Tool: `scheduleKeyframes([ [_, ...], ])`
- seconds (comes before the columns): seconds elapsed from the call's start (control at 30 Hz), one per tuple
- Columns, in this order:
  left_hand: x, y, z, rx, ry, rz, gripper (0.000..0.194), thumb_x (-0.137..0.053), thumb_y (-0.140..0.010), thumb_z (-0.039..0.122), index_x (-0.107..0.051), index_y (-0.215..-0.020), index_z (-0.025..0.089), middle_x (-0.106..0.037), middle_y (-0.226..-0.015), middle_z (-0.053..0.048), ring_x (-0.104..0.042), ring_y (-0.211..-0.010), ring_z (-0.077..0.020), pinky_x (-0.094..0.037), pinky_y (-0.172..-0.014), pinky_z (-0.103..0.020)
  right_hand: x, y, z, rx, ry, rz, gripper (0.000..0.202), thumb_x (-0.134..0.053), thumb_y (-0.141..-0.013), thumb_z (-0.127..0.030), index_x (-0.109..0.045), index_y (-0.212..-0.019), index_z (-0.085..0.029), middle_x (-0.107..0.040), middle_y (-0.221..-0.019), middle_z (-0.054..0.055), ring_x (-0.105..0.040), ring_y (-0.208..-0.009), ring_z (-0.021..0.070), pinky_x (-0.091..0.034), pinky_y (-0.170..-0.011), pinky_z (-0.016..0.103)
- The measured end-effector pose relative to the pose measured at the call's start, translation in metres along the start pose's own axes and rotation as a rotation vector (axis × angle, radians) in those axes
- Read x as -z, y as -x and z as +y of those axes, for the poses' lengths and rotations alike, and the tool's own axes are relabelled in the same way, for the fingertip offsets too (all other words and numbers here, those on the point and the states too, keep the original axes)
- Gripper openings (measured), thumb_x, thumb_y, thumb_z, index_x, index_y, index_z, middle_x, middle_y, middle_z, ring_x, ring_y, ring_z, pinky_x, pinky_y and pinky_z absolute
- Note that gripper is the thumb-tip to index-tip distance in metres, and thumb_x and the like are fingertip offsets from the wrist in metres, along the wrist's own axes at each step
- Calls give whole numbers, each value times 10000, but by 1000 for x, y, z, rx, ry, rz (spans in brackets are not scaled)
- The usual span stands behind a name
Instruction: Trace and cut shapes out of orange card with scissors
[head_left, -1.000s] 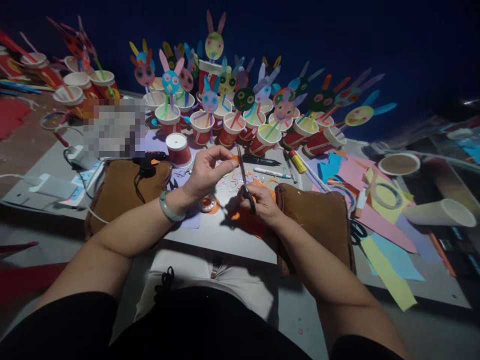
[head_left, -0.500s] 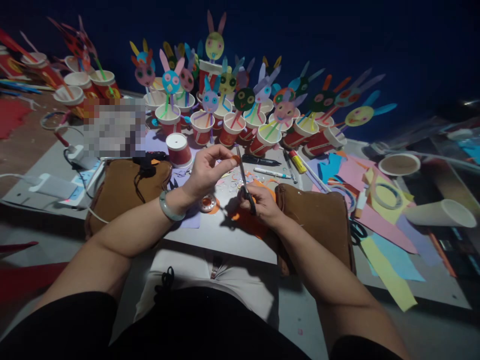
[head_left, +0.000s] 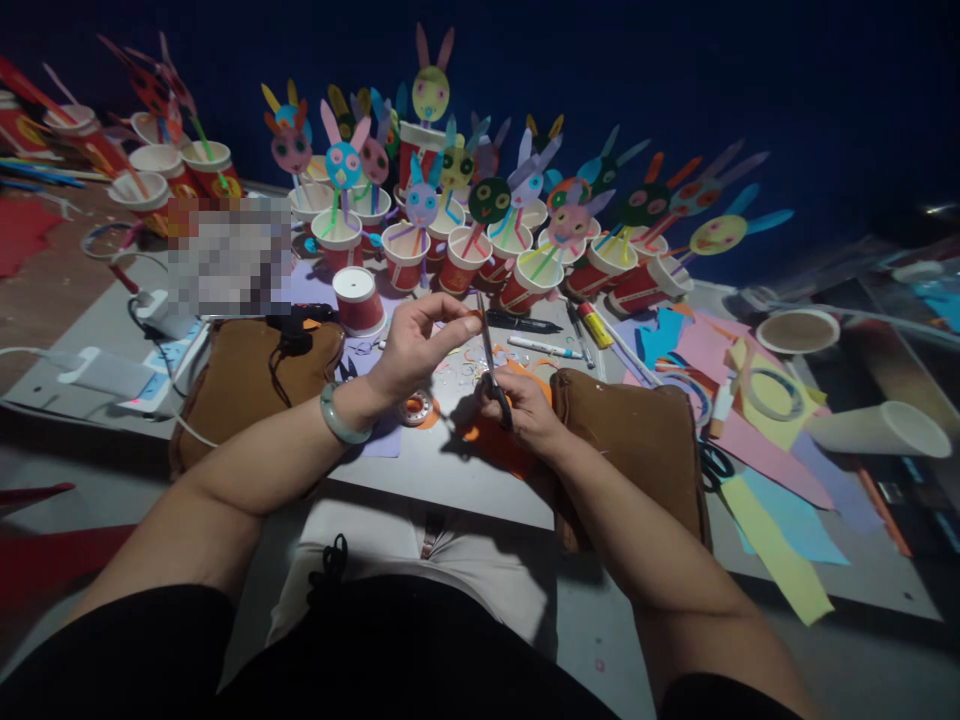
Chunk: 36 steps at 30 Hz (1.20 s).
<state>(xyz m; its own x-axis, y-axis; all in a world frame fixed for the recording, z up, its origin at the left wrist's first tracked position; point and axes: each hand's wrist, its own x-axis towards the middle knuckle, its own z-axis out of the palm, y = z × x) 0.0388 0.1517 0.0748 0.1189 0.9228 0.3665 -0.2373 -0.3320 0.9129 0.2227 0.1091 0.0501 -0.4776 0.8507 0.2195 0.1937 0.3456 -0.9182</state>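
My left hand (head_left: 421, 345) pinches a small orange paper piece (head_left: 475, 314) between thumb and fingertips, mostly hidden by the fingers. Black-handled scissors (head_left: 496, 388) are gripped in my right hand (head_left: 529, 410), their blades (head_left: 486, 340) pointing up and away beside the orange piece. Below the hands, a round white ring-like object (head_left: 415, 406) lies on orange paper. A larger orange sheet (head_left: 510, 448) is partly under my right hand. Small paper scraps are scattered on the table just beyond the hands.
Red cups (head_left: 405, 262) with paper rabbit faces stand in rows at the back. An upside-down cup (head_left: 358, 302) sits nearer. Brown cushions (head_left: 630, 440) flank the work spot. Markers (head_left: 544, 347) and a glue stick (head_left: 596, 326) lie beyond; coloured paper (head_left: 780, 520) and tape (head_left: 775, 393) are at right.
My left hand has shifted very slightly right, and its fingers cover more of the orange piece. The scissors stay in my right hand, almost unmoved.
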Motion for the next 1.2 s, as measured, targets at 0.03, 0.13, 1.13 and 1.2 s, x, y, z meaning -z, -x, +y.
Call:
scheduleKeyframes([
  [0.03, 0, 0, 1, 14, -12, 5, 266, -800, -733, 418, -679, -719, 181, -659, -718, 4, -570, -696, -117, -457, -708, -268, 0, 0, 0, -3, -6, -2, 539, -637, -805, -683, -529, -594, -199, -516, -541, -19, -440, -545, 119, -372, -592, 293],
  [0.13, -1, 1, 5, 41, -18, 3, 267, -820, -700, 397, -671, -711, 175, -665, -724, 0, -578, -711, -121, -458, -728, -271, 0, 0, -1, -15, -20, -7, 539, -639, -800, -684, -524, -593, -200, -532, -543, -14, -441, -543, 120, -377, -584, 291],
  [1.13, 0, 0, 4, 4, -11, 21, 248, -803, -701, 382, -648, -691, 189, -638, -722, 3, -558, -703, -123, -455, -701, -277, -1, 2, 0, 30, 10, 3, 569, -609, -820, -718, -543, -612, -193, -544, -579, -7, -454, -570, 125, -371, -634, 303],
  [1.2, 0, 0, 4, -7, -5, 24, 224, -792, -708, 362, -651, -687, 189, -644, -720, 2, -560, -702, -123, -459, -699, -276, -1, 2, 0, 21, 18, 11, 568, -611, -817, -720, -550, -615, -193, -548, -579, -7, -460, -573, 126, -372, -640, 304],
])
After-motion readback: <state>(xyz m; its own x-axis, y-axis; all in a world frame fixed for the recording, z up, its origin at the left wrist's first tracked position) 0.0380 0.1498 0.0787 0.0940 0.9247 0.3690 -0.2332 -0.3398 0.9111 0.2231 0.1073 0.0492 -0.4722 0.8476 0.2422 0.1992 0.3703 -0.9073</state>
